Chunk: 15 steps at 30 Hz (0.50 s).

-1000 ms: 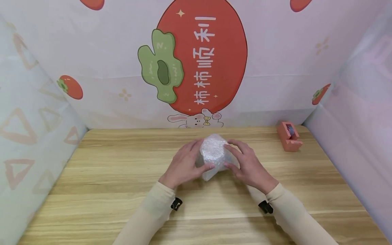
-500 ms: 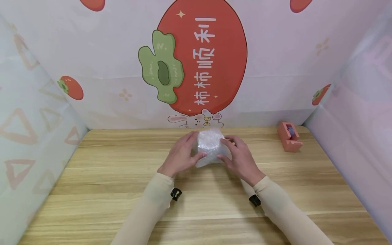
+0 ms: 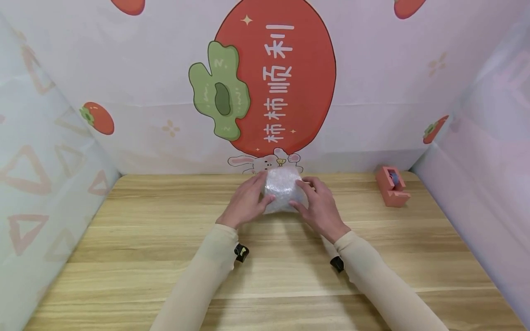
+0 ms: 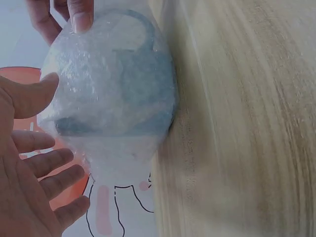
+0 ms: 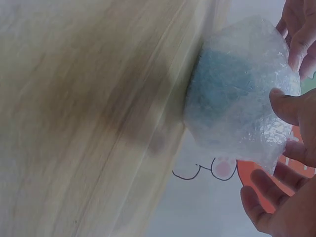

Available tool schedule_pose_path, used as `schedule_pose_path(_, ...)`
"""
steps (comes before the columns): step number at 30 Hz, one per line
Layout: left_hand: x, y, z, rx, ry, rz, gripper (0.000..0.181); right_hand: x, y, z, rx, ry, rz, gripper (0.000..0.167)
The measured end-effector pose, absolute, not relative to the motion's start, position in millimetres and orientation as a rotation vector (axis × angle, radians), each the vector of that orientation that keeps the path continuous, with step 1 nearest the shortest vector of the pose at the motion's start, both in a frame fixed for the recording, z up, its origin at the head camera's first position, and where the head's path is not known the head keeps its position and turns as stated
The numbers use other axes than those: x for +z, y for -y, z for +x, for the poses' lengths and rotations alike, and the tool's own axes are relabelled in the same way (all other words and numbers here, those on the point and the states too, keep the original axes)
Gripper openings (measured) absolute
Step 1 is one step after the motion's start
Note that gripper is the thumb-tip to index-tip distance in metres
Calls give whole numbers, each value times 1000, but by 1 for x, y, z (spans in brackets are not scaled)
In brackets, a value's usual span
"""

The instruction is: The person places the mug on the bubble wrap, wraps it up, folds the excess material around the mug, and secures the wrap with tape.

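Note:
A bubble-wrapped bundle [image 3: 283,187] is between both hands near the back of the table. Through the wrap in the left wrist view, a blue-green mug [image 4: 143,74] with a curved handle shows. My left hand [image 3: 244,202] holds its left side, thumb against the near face and fingers spread along the side. On the right, my right hand [image 3: 320,209] grips it with thumb and index finger on the wrap; its other fingers spread apart in the right wrist view. Whether the bundle's underside touches the wood is hard to tell.
A pink tape dispenser [image 3: 392,186] with a blue roll stands at the back right of the wooden table [image 3: 281,276]. Behind the table's back edge hangs a printed cloth [image 3: 360,110] with a red persimmon and a rabbit. Cloth walls flank both sides.
Both hands have carried or slid the wrapped mug toward the back edge and slightly left. The bundle has turned, with its broad face now squarer to the head view. The tape dispenser stays put.

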State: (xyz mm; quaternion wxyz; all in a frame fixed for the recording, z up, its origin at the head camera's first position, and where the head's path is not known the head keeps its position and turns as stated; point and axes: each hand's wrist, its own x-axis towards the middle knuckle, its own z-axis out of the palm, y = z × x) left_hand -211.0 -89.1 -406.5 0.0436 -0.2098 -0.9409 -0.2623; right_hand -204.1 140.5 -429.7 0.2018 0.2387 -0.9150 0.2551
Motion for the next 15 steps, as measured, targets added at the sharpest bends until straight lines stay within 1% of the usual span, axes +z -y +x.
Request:
schedule_pose_path(10,-407,90,-216,-832,2884,-615,72,-430,-133,-208,717,2565,606,62)
schedule_pose_path(15,-407,92,-215,-867,2881,-604,71,-427,-136,-206,731,2567,627,65)
